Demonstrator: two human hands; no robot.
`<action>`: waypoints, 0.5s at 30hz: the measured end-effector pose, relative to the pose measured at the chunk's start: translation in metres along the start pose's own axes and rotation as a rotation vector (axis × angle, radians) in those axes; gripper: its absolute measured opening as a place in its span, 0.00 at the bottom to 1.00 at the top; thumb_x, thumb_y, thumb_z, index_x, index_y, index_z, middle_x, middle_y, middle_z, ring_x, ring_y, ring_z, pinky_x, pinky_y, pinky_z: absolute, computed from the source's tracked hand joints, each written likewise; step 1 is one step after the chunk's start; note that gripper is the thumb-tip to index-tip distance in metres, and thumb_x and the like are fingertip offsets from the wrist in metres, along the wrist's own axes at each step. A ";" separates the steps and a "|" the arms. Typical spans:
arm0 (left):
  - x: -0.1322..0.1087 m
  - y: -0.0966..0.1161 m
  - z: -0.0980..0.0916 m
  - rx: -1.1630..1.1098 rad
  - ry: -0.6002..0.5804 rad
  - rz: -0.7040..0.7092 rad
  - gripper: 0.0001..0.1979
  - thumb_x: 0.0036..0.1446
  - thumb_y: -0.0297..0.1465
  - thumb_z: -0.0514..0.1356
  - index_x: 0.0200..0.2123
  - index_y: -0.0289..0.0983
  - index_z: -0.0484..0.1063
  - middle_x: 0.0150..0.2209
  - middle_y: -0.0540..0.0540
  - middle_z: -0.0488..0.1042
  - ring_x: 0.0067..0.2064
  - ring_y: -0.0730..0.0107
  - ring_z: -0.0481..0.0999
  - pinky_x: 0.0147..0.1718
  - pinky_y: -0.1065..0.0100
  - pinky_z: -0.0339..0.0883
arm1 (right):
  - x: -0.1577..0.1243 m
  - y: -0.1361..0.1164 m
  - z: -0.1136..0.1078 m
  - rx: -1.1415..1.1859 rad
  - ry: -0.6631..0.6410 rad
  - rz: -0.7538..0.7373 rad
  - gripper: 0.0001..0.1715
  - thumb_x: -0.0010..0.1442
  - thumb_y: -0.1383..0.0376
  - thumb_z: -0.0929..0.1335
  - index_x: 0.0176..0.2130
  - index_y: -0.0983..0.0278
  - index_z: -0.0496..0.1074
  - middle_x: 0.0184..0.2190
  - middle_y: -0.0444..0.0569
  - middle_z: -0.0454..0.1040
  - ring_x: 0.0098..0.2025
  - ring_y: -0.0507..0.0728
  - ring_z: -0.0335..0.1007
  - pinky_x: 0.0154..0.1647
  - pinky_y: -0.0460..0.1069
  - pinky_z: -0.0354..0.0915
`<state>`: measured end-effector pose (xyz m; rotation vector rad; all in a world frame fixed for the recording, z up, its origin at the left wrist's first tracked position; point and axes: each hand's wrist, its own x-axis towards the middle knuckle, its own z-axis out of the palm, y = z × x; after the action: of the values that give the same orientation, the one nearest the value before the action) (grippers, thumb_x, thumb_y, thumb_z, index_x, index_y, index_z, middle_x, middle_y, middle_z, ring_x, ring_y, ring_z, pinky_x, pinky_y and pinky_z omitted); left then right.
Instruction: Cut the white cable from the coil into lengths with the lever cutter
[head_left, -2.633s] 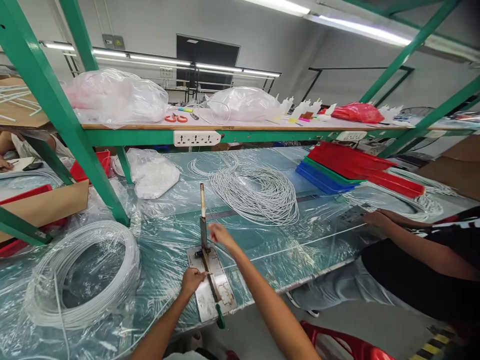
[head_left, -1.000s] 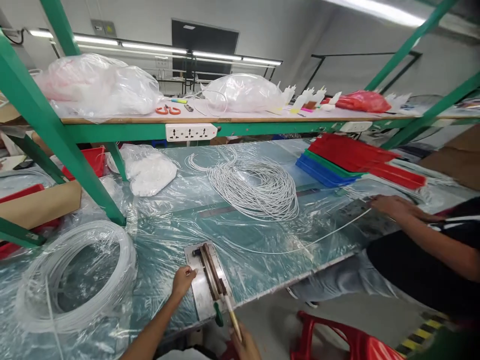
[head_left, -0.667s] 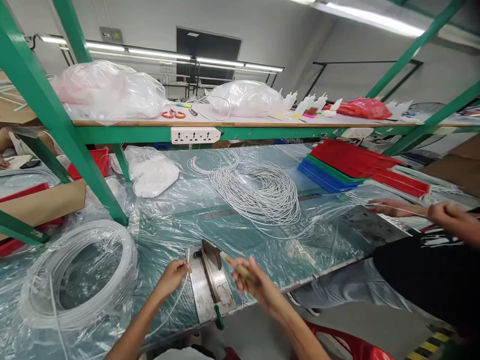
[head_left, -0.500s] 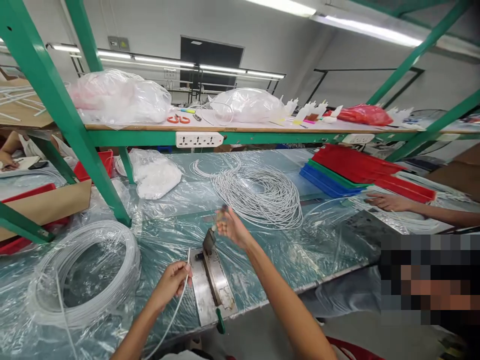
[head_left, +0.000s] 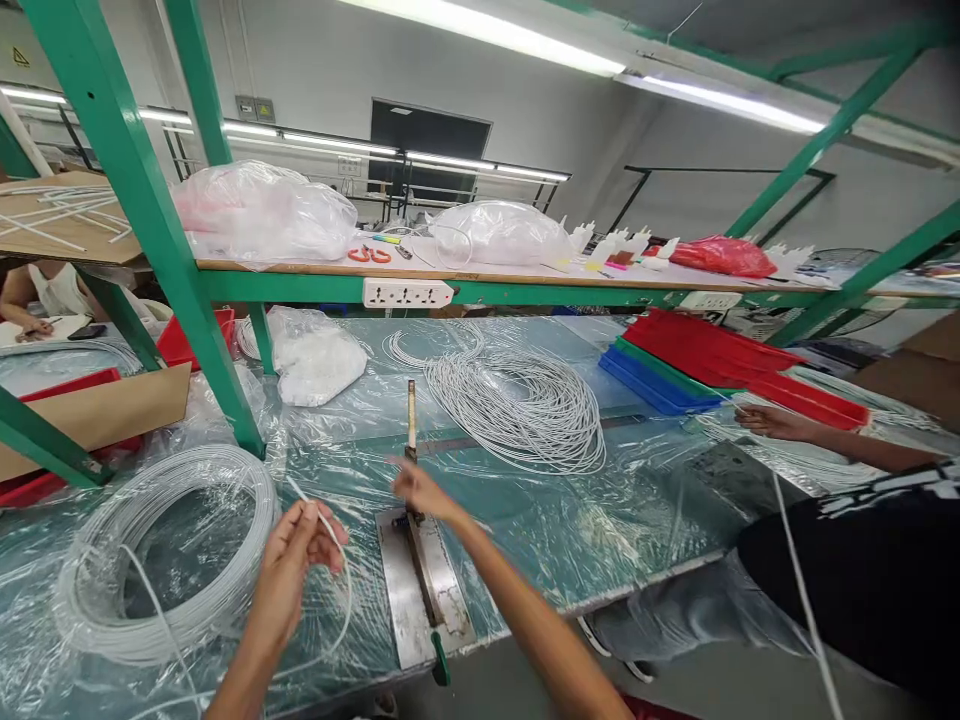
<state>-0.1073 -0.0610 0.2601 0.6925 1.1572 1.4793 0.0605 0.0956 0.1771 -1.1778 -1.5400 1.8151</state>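
Observation:
A thin white cable [head_left: 347, 590] is pinched in my left hand [head_left: 289, 560], its short free end sticking up past the fingertips. The hand hovers left of a metal bench fixture [head_left: 394, 590] with a slotted plate and a green knob at the front edge. At the fixture's far end, a lever with a pale worn handle [head_left: 411, 412] stands upright. My right hand [head_left: 426, 492] is in front of the lever's base, below the handle, holding nothing I can see. One finger stretches out to the left; the others are slightly blurred. Whether it touches the lever I cannot tell.
A wrapped cable coil [head_left: 251, 500] lies at left, a loose pile of white cables [head_left: 525, 410] behind the fixture. Stacked trays [head_left: 675, 365] stand at right beside a co-worker's hand [head_left: 772, 422]. A green post [head_left: 161, 250] and a shelf with a power strip [head_left: 409, 293] frame the bench.
My left hand has moved left, away from the fixture, with the cable end. My right hand has come off the lever handle and shifted left and down; the lever now stands upright.

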 end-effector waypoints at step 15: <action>-0.004 -0.076 0.059 0.342 -0.983 -0.325 0.26 0.55 0.51 0.51 0.46 0.37 0.68 0.35 0.45 0.73 0.35 0.69 0.72 0.40 0.67 0.64 | -0.188 0.000 -0.039 0.239 0.397 -0.220 0.29 0.55 0.45 0.62 0.19 0.65 0.62 0.09 0.38 0.53 0.14 0.46 0.46 0.17 0.42 0.47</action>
<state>-0.0249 -0.0516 0.2114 1.2129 0.6813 0.5125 0.1902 -0.0346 0.2334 -1.1215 -1.1433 1.4668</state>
